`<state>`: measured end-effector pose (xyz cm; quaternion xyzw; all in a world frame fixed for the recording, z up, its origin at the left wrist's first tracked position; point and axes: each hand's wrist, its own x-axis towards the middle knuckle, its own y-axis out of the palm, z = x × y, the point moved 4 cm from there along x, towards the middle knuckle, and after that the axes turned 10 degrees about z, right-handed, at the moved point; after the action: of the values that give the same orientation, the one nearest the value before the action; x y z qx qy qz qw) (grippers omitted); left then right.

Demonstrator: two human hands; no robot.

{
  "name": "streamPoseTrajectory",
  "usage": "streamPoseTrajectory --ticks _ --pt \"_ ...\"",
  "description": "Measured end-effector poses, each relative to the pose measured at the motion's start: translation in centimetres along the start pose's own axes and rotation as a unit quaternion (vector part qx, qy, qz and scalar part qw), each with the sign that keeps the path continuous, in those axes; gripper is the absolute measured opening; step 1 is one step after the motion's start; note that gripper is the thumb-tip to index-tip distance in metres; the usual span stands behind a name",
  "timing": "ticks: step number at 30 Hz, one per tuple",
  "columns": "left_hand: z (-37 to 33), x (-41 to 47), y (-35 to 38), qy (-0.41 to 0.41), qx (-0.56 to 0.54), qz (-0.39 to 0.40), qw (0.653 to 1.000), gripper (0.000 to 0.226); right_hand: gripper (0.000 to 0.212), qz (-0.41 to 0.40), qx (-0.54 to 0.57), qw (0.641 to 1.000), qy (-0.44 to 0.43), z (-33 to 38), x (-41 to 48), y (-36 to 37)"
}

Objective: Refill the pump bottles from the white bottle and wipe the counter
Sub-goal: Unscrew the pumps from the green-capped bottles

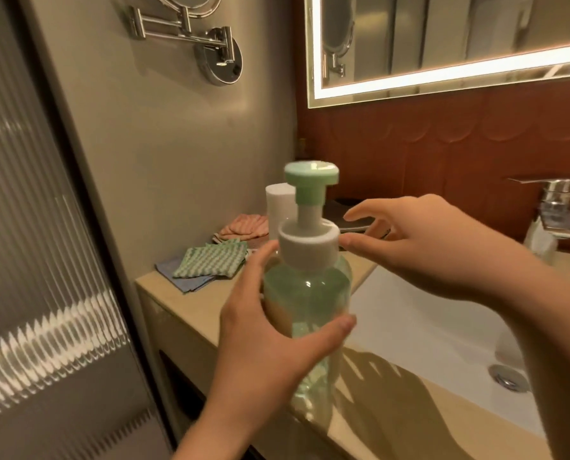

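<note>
The left hand (267,333) is clamped round the clear body of the pump bottle (306,293), thumb across the front and low on the bottle's right side, the other fingers curled behind its left side. The bottle stands upright, with pale green liquid showing through its wall. It carries a white collar (308,244) and, above that, a green pump head (311,174). Whether its base rests on the bench (184,313) or is held just over the front edge cannot be told. The right hand (436,247) is to the right of the bottle at collar height, fingers spread apart and holding nothing. Its forefinger tip is right at the collar's right side, and whether it touches is unclear through the blur. Directly behind the bottle and slightly left stands the white bottle (278,207), upright on the bench against the wall. Left of the pump bottle and farther back lie three cloths: a pink cloth (243,225) next to the white bottle, a green-and-white cloth (210,260) in front of it, and a blue cloth (184,277) partly under that one. Right of the bottle is the white sink (426,327), with a chrome tap (555,207) beyond it.
</note>
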<state>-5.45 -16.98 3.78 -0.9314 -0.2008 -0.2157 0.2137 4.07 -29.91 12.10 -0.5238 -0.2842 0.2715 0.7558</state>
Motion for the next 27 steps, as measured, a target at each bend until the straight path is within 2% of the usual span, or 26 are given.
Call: streamPoseTrajectory --ticks 2,6,10,15,20,27 --pt "0.9 -0.6 2.0 -0.029 -0.017 0.011 0.999 0.088 0.074 0.011 -0.021 1.000 0.005 -0.2 -0.6 -0.4" --pt "2.8 -1.1 4.8 -0.059 -0.038 -0.027 0.997 0.095 0.057 0.050 -0.038 0.998 0.028 -1.0 -1.1 -0.7" --pt "4.2 -1.0 5.9 -0.079 -0.065 -0.063 0.993 0.093 0.063 0.102 -0.024 0.994 0.033 -1.6 -1.1 -0.4" --pt "5.1 -1.1 6.1 -0.065 -0.015 -0.083 0.994 0.086 0.071 0.132 -0.036 0.991 0.006 -1.5 -0.9 0.2" --pt "5.5 -1.4 5.6 -0.063 -0.003 -0.136 0.989 0.081 0.076 0.154 -0.044 0.987 -0.011 -1.3 -0.1 1.2" --pt "5.5 -1.9 6.7 -0.098 -0.007 -0.181 0.979 0.091 0.062 0.224 0.044 0.970 -0.081 -1.0 1.3 2.8"
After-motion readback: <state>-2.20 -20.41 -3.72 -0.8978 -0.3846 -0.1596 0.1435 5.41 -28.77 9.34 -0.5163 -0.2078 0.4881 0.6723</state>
